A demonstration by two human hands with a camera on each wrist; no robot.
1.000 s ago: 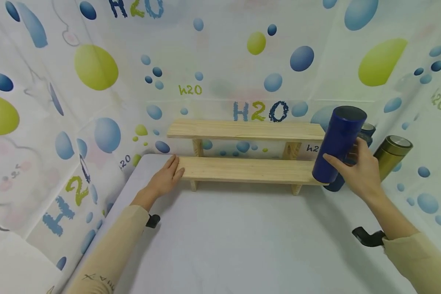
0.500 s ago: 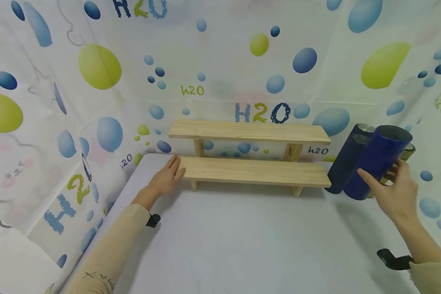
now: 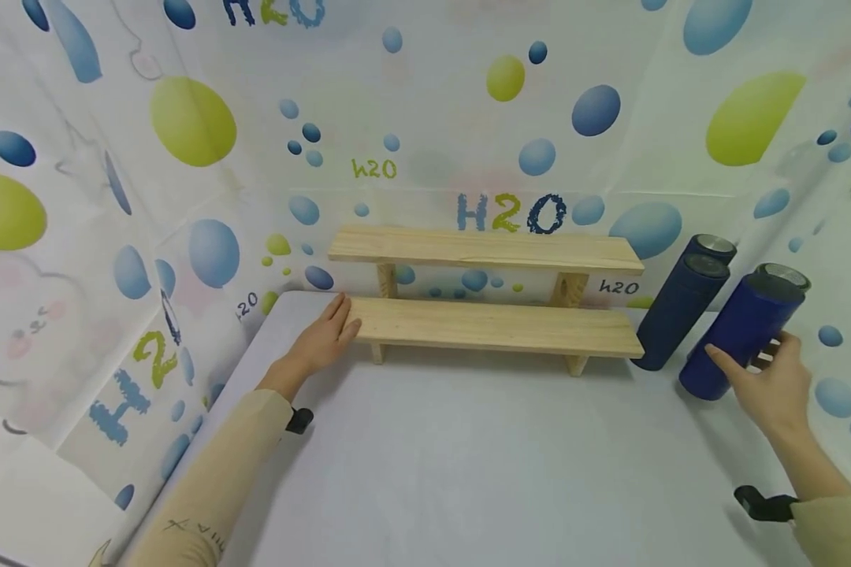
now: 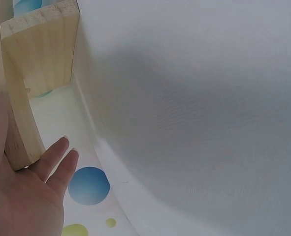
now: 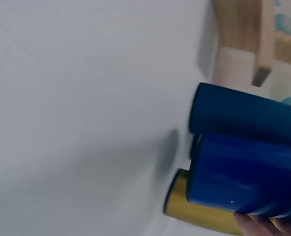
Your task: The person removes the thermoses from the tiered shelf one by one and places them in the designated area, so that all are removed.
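My left hand (image 3: pixel 312 346) rests at the left end of the lower board of a two-tier wooden shelf (image 3: pixel 482 324). In the left wrist view its fingers (image 4: pixel 61 172) stretch past the board's end. At the far right, my right hand (image 3: pixel 773 390) grips a blue thermos flask (image 3: pixel 737 335) by its side, tilted in the view. Whether its base touches the table cannot be told. Left of it stands a navy flask (image 3: pixel 681 315), with a silver-lidded dark flask (image 3: pixel 718 244) behind. A gold flask (image 5: pixel 199 204) is mostly hidden behind the blue one in the head view.
The shelf's upper board (image 3: pixel 485 250) sits behind and above the lower one. A white table surface (image 3: pixel 482 465) spreads in front. Walls of patterned cloth (image 3: pixel 425 118) with blue and green spots enclose the back and sides.
My right hand has carried the blue flask right and lower, away from the shelf's right end, uncovering the navy flask and covering the gold one. My left hand stays at the board's end.
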